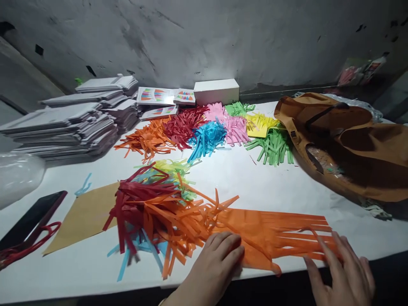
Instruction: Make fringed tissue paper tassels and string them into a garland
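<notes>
A fringed sheet of orange tissue paper (255, 225) lies in front of me, its cut strips fanning out to the right. My left hand (218, 261) is closed at its near left edge, fingers curled together and the thumb hidden. Over the ends of the strips, my right hand (342, 270) has its fingers spread, the fingertips touching or very close to the strips. Left of the sheet is a loose heap of orange fringe (178, 212), with dark red fringe (137, 195), pale blue strips (149, 246) and yellow-green fringe (175, 170) beside and under it.
Farther back lie bundles of orange (148, 138), red (185, 125), blue (208, 136), pink (236, 127), yellow and green fringe (274, 144). Paper stacks (70, 127) stand left, a white box (216, 91) at the wall, a brown bag (350, 153) right, a phone (33, 219) left.
</notes>
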`<state>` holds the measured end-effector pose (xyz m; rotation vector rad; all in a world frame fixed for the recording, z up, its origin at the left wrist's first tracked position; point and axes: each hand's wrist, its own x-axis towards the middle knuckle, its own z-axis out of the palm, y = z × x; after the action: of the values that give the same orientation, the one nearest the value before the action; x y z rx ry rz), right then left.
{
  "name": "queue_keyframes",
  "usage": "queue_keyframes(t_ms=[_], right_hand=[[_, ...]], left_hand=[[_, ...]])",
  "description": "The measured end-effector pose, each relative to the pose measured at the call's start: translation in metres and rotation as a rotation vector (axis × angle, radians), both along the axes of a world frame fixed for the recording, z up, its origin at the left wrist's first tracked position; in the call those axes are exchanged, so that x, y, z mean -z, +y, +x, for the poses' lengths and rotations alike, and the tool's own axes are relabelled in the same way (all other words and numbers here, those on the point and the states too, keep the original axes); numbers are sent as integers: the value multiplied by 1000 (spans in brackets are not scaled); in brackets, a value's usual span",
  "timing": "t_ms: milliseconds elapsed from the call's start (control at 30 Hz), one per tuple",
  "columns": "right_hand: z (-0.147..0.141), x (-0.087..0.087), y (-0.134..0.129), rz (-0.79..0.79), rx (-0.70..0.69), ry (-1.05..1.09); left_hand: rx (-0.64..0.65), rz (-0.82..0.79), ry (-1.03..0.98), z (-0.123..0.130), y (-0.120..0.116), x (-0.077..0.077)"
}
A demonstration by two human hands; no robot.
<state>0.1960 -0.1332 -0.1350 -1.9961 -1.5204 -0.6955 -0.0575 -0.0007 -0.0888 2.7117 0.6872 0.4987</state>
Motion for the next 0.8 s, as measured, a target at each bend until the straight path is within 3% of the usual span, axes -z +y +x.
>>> queue_keyframes(t_ms=[33,133,200,300,433,533,600,700,800], right_hand=[[-6,-3,0,28,-90,1],[-41,-13,15,0,-557,-19],[-66,-15,31,-75,-671,-42],[-76,-8,43,-149,-509,-149],[-36,0,25,-168,-99,-190],[-11,-11,7,-85,113,-110],[-16,-22,5,-49,-14,-70],[-42,-30,20,-71,-457,-90],[-59,-28,37,-78,-619,-67]], left_hand=[[-1,17,-35,-1,0,2],[-5,37,-124,3,-2,7],[-8,42,-161,7,-3,9],[-13,47,-179,8,-3,9],[-13,65,-173,5,-2,8],[-22,72,-163,6,-2,8],[-21,62,-167,9,-3,7],[17,47,-204,11,-4,5],[47,52,-219,7,-5,3]])
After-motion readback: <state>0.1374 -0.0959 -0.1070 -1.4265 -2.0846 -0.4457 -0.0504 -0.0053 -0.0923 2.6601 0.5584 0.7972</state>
